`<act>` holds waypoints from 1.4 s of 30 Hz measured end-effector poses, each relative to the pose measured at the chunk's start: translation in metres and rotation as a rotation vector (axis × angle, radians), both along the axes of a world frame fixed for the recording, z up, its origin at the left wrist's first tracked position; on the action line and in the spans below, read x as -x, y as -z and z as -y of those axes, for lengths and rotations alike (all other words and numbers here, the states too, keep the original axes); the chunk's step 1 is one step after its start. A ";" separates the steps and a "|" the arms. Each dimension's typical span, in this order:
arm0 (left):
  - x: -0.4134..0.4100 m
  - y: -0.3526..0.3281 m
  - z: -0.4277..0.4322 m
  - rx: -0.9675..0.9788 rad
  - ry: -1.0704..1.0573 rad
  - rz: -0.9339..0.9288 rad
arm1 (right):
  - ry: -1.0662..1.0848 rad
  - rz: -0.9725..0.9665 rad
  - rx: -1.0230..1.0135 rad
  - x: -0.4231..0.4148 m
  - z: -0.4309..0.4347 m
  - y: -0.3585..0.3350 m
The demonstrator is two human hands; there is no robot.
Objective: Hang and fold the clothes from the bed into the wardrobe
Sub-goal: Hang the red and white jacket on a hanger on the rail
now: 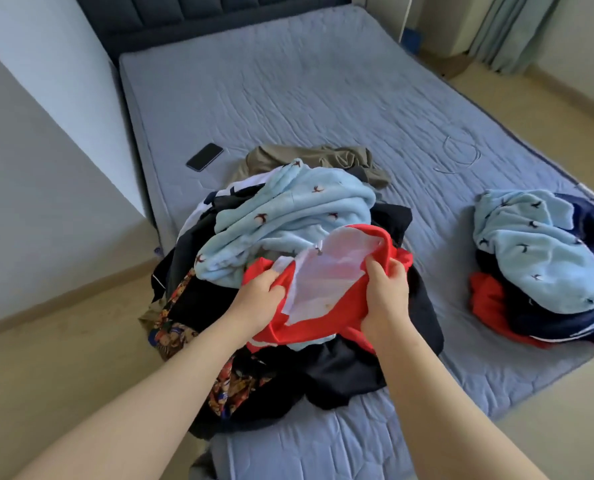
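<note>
A red garment with a white lining [326,271] lies on top of a big heap of clothes [288,216] at the near end of the bed [288,98]. My left hand [257,296] grips its left edge. My right hand [385,292] grips its right edge, fingers curled into the red cloth. Under it lie a light blue fleece with small bird prints, black garments and a patterned shirt [181,327] that hangs over the bed's left side. A smaller pile [544,268] of light blue, navy and red clothes sits at the bed's right edge. No wardrobe is in view.
A black phone [204,156] lies on the mattress left of the heap. A thin white cable [460,155] curls on the right part of the bed. A dark padded headboard [202,15] stands at the far end, a white wall on the left, curtains [510,29] at far right.
</note>
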State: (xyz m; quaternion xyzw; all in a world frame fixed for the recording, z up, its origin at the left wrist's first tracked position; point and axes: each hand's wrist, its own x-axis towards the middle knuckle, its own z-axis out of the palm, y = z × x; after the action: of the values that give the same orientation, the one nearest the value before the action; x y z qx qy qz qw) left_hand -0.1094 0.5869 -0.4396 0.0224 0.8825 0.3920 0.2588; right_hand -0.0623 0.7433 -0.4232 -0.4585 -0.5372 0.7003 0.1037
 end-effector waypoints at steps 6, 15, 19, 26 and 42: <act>-0.045 -0.054 -0.043 0.146 0.171 -0.304 | -0.459 -0.044 -0.182 -0.059 -0.040 -0.061; -0.059 -0.115 -0.101 0.137 0.523 -0.371 | -0.792 -0.097 -0.512 -0.101 -0.080 -0.121; -0.074 -0.137 -0.108 0.031 0.251 -0.408 | -0.619 -0.111 -0.605 -0.106 -0.081 -0.125; -0.093 -0.182 -0.095 -0.350 -0.366 -0.426 | -0.706 -0.002 -0.601 -0.107 -0.056 -0.110; -0.164 -0.256 0.130 -1.039 -1.205 -0.514 | -0.797 -0.492 -0.001 -0.090 0.153 -0.177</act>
State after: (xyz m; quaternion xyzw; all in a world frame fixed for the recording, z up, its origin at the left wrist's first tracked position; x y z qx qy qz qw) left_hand 0.0549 0.4565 -0.1833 -0.2481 0.4821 0.8029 -0.2478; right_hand 0.0281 0.5899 -0.2465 -0.0369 -0.6312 0.7732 -0.0487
